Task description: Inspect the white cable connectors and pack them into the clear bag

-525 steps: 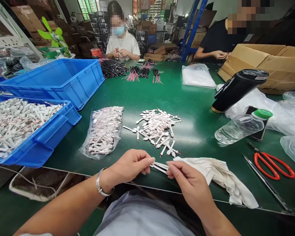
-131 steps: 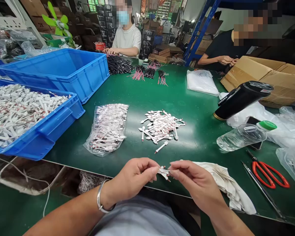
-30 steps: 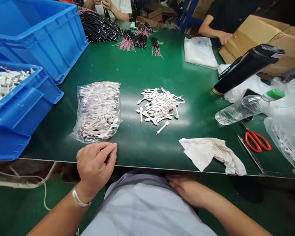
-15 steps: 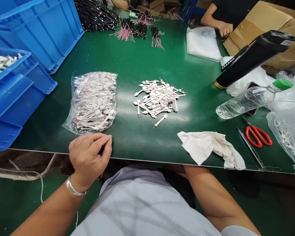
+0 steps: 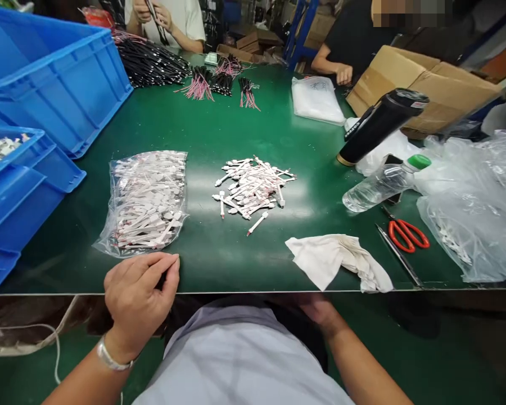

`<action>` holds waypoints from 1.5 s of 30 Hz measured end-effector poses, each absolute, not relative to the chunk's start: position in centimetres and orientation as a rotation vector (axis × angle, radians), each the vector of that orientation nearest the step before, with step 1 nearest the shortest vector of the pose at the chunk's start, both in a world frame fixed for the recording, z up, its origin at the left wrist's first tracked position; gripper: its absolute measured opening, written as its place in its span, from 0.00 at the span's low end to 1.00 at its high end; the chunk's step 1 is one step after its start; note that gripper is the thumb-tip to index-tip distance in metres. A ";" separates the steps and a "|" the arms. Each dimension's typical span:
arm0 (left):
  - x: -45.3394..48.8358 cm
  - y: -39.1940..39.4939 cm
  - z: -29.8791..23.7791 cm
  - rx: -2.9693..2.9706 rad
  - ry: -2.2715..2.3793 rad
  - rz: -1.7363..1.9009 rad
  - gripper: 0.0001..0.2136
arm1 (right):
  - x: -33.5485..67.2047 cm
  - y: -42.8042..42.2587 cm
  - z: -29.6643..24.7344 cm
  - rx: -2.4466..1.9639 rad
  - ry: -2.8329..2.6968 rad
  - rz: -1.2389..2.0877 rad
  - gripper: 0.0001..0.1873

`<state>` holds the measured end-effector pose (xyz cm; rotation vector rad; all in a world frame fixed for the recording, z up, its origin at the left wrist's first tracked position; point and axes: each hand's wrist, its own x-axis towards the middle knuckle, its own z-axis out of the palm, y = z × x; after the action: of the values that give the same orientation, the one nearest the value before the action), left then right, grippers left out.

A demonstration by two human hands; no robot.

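Note:
My left hand (image 5: 138, 295) rests on the near edge of the green table (image 5: 219, 261), fingers curled together in a loose pinch; I cannot make out anything in it. Just beyond it lies a clear bag of small white wired parts (image 5: 147, 201). A loose pile of the same white parts (image 5: 252, 186) sits at the table's middle, one piece (image 5: 257, 223) lying apart. My right hand (image 5: 318, 309) is down below the table edge by my lap, its fingers hidden. A crumpled white cloth (image 5: 336, 260) lies near the edge above it.
Blue crates (image 5: 34, 140) stand at the left, one holding white parts. At the right are a lying water bottle (image 5: 379, 184), a black flask (image 5: 379, 126), red scissors (image 5: 407, 235), plastic bags (image 5: 476, 214) and a cardboard box (image 5: 421, 90). Two people work at the far side by black wire bundles (image 5: 152, 62).
My hands let go of the white parts and parted. The left settled on the table edge; the right dropped under the table. The view has tilted up slightly in the last half second.

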<state>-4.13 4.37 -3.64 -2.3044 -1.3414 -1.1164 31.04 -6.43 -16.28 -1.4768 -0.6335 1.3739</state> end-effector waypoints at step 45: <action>-5.5 6.1 -5.1 -2.190 -1.075 -1.259 0.08 | 33.7 -19.8 -8.7 -1.964 -0.663 0.630 0.31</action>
<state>-5.48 6.06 -5.08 -2.1897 -1.0751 -1.2585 33.70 -19.80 -8.66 -1.9644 -0.6626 0.6295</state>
